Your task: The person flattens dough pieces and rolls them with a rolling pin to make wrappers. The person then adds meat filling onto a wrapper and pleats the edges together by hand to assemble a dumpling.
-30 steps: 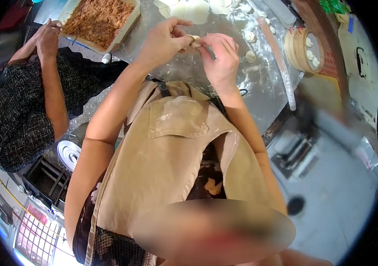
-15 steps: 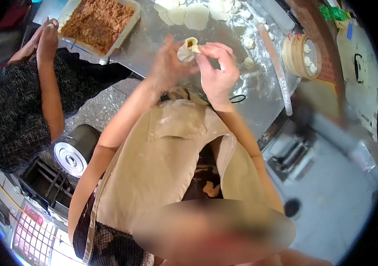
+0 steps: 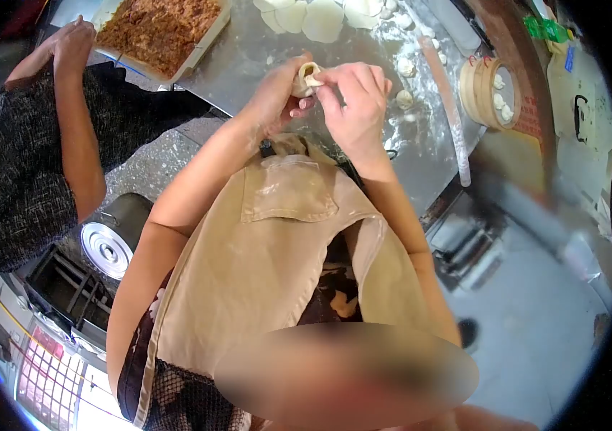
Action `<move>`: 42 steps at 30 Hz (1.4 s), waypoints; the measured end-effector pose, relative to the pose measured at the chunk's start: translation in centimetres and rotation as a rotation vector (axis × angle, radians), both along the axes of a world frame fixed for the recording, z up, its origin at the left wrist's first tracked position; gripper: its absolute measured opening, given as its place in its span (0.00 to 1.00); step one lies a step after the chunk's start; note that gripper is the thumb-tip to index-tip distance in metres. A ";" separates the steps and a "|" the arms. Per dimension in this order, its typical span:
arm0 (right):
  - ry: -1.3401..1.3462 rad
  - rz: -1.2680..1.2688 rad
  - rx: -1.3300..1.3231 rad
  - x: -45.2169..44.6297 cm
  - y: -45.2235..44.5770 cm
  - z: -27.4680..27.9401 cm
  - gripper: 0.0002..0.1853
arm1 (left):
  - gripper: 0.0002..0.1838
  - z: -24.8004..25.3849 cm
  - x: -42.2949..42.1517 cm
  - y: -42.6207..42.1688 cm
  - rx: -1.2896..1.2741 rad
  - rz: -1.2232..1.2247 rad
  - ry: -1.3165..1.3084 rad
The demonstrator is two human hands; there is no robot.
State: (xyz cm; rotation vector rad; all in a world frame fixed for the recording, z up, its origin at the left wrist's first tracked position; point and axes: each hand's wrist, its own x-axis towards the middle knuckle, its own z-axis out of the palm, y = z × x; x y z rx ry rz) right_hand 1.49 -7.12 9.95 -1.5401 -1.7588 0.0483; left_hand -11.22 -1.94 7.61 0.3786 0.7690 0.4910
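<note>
A partly pleated dumpling [image 3: 307, 80], its top open in a small round hole, is held between both hands over the near edge of the metal table. My left hand [image 3: 277, 93] cups it from the left side, fingers curled around it. My right hand [image 3: 355, 97] pinches the dough rim at its right side between thumb and fingertips. Beyond them lie flat round dough wrappers [image 3: 322, 20]. At the back left stands a tray of reddish-brown filling [image 3: 159, 32]. Small dough pieces [image 3: 405, 67] rest on the floured surface to the right.
A floured rolling pin [image 3: 448, 108] lies on the metal table [image 3: 421, 158] right of my right hand. Farther right is a bamboo steamer [image 3: 469, 92] with dough pieces inside. At the left stands a person in dark clothes [image 3: 26, 158], near a lidded pot [image 3: 107, 250].
My left hand came off the dumpling, blurred, half a second ago and is now around it again. My right hand has kept its pinch. The other person's hands have shifted slightly.
</note>
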 end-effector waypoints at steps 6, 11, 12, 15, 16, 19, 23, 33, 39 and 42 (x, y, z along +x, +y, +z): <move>0.006 0.035 -0.038 -0.2 0.1 0.2 0.05 | 0.21 -0.8 -1.1 1.1 -0.038 -0.113 -0.019; 1.005 -0.208 -0.626 -0.6 0.1 1.6 0.05 | 0.30 -0.4 1.8 -2.1 0.308 0.280 0.075; 1.005 -0.208 -0.626 -0.3 0.1 1.3 0.05 | 0.30 -0.6 1.8 -1.8 0.308 0.281 0.075; 0.833 -0.055 -0.591 0.6 -0.1 0.8 0.07 | 0.29 -0.9 1.6 -1.4 0.204 0.207 0.130; 0.747 -0.067 -0.581 0.6 -0.1 1.2 0.07 | 0.29 -0.5 1.6 -1.1 0.207 0.206 0.129; 0.484 -0.038 -0.451 0.7 -0.1 1.5 0.06 | 0.28 0.0 1.3 -0.9 0.180 0.131 0.151; 0.184 0.029 -0.304 1.1 -0.1 2.5 0.06 | 0.27 0.1 1.0 -0.7 0.209 0.043 0.145; -0.097 0.198 -0.133 1.5 0.4 2.8 0.11 | 0.26 1.5 -0.3 0.4 0.177 -0.157 0.115; -0.201 0.306 -0.167 1.7 0.9 3.5 0.14 | 0.29 1.6 -0.9 1.7 0.321 -0.360 0.113; -0.219 0.288 -0.180 1.5 1.1 4.3 0.14 | 0.29 1.5 -0.9 2.2 0.377 -0.415 0.149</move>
